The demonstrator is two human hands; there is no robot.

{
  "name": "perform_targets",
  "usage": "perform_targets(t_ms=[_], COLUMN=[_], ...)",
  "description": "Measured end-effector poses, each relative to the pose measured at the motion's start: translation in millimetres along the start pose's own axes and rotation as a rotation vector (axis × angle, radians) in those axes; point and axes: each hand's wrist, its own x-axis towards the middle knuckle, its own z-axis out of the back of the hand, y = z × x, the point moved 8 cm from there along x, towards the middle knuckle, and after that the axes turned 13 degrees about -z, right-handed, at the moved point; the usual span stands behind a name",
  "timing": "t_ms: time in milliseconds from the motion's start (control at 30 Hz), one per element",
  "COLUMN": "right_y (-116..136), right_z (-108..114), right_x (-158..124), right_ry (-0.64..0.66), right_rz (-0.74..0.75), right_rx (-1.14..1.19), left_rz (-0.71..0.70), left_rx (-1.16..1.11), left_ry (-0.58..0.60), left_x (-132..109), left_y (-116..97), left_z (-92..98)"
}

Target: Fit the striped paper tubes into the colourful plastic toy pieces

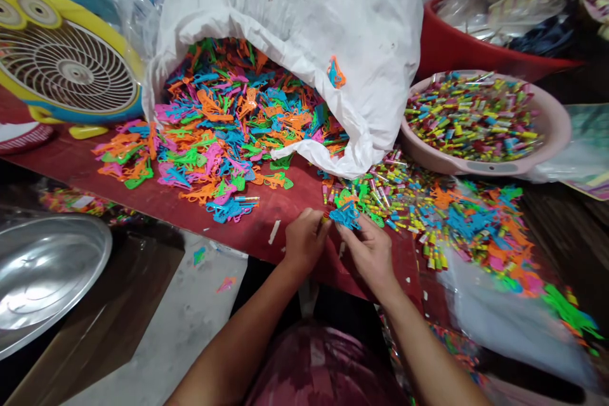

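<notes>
**Two hands pinching a blue plastic piece over a red table**

I had the left hand [305, 242] and right hand [368, 258] together, their fingertips almost meeting, low over the red table [290, 203]. The blue piece [346, 217], a small, flat moulded shape, sat between them just above the table, near its edge, with the right hand's fingers clamped on it. The left hand was curled shut around something small, but I could not tell what. Working this close to the table seemed the steadiest way to control so small a piece, with the pinch kept firm and the wrists low.

Ahead, a heap of coloured plastic pieces [223, 117] spilled from a white sack [285, 6]. To the right, loose tubes [380, 187] lay scattered, and a pink basin [554, 133] held many more. A yellow fan [66, 70] stood at far left, above a steel bowl [47, 266].
</notes>
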Motion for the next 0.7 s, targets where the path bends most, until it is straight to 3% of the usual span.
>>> perform_targets(t_ms=[233, 533, 700], right_y=[5.1, 11.4, -4.2], right_z=[3.5, -2.3, -6.1], right_x=[-4.1, 0.1, 2.8], right_ry=[0.013, 0.019, 0.045], right_rz=[0.053, 0.032, -0.096], right_rx=[-0.069, -0.057, 0.063], left_rz=[-0.020, -0.048, -0.015], left_rx=[0.147, 0.216, 0.237], left_ry=[0.104, 0.134, 0.186], left_x=[-0.7, -3.3, -2.5], left_y=[-4.9, -3.9, -8.0], left_z=[-8.1, -14.4, -18.0])
